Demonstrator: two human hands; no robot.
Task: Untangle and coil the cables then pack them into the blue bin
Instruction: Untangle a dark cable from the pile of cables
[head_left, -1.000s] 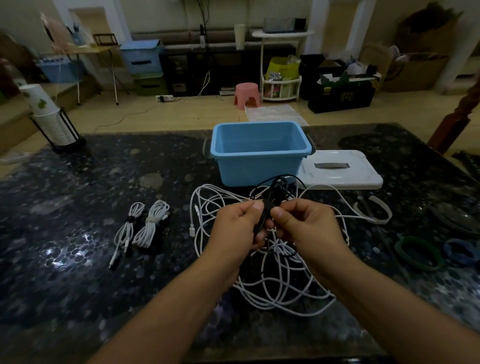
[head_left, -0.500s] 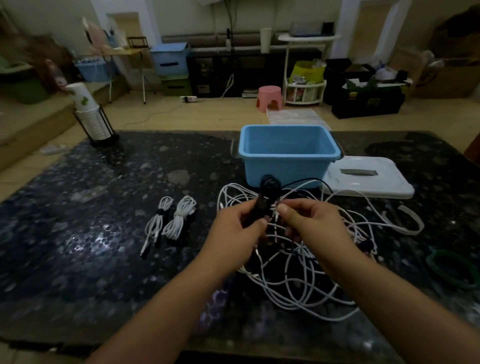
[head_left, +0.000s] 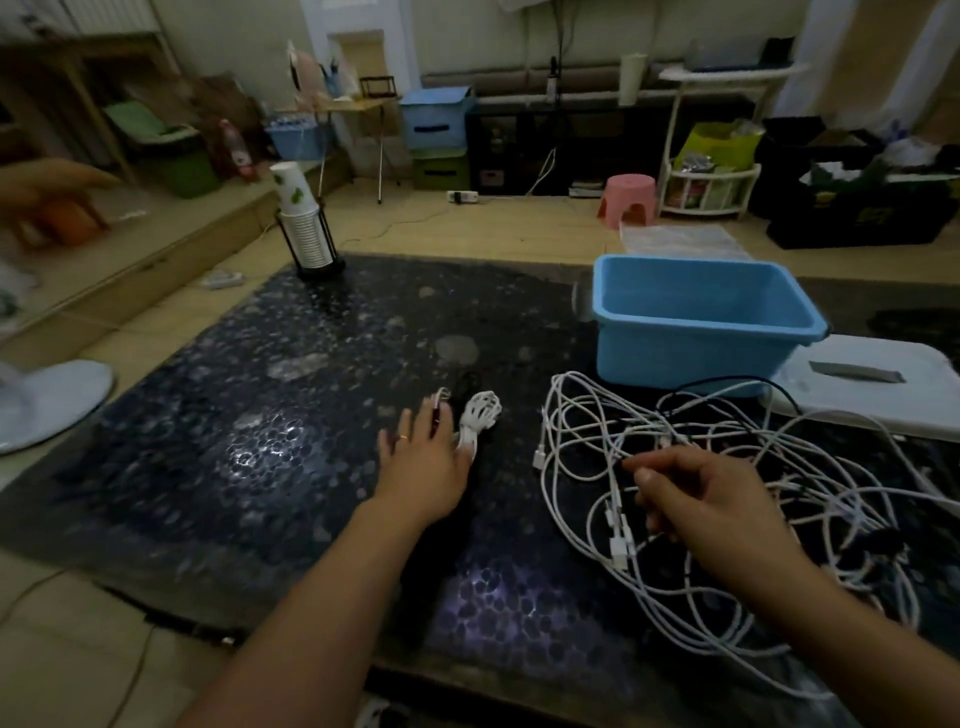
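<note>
Bin set at table's far right, lid beside it; tangled cables before it; coiled bundle left of them

Left hand stretched toward eleven o'clock, palm down, fingers straight and spread. Right hand at two o'clock, fingers loosely curled, thumb and forefinger pinched.

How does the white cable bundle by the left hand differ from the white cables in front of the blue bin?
The coiled bundle is wound tight and compact; the tangled pile sprawls in loose loops. The bundle lies beside the left hand; the pile lies under the right hand, close to the blue bin. Both are white and rest on the dark table.
</note>
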